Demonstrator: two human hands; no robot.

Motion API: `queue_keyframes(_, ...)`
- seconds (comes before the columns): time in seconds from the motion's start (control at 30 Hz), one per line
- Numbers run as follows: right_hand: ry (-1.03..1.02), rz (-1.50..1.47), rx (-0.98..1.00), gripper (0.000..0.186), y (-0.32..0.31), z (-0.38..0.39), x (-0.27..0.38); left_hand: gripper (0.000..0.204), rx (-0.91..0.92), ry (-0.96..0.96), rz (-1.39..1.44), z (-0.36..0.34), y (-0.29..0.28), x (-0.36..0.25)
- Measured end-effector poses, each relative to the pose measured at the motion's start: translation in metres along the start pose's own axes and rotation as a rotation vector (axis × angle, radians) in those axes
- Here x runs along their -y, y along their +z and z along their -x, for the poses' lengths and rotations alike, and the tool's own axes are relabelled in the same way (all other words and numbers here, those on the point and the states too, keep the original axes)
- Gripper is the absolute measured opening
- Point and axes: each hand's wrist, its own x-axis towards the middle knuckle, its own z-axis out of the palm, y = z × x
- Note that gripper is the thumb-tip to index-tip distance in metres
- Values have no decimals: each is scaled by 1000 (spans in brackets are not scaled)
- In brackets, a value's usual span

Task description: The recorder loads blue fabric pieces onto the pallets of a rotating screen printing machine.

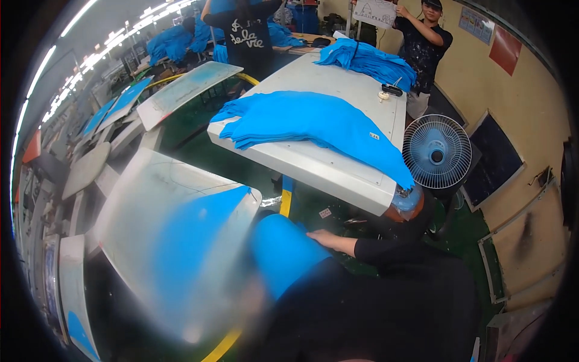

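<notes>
My right hand (327, 239) is closed at the edge of a blue fabric piece (288, 250), which hangs over the near right corner of a pale board. Beside the fabric's lower left edge, a blurred skin-coloured patch (256, 295) looks like my left hand; its fingers cannot be made out. On the pale board (126, 211) in front of me lies another blue fabric piece (187, 235), its lower part smeared by a blur. Ahead, a stack of blue fabric pieces (313, 120) spreads across a white table (274, 84), its right end drooping over the table's edge.
A standing fan (436, 151) stands right of the table. More blue fabric (368, 63) is piled at the table's far end. One person (246, 36) works at the back; another person (422, 48) holds up a white sheet. Several boards (187, 90) line the left, above yellow rails.
</notes>
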Motion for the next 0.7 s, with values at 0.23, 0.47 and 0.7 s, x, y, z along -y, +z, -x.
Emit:
queue_keyframes(0.23, 31, 73, -25, 44, -7, -20, -30, 15, 64, -112, 63, -1, -8, 8)
queue_keyframes(0.47, -96, 189, -133, 41, -6, -42, -69, 11, 19, -46, 92, -2, -12, 15)
queue_keyframes(0.7, -116, 313, -292, 36, -15, -12, -47, 7, -133, 93, 192, 23, 1, -46)
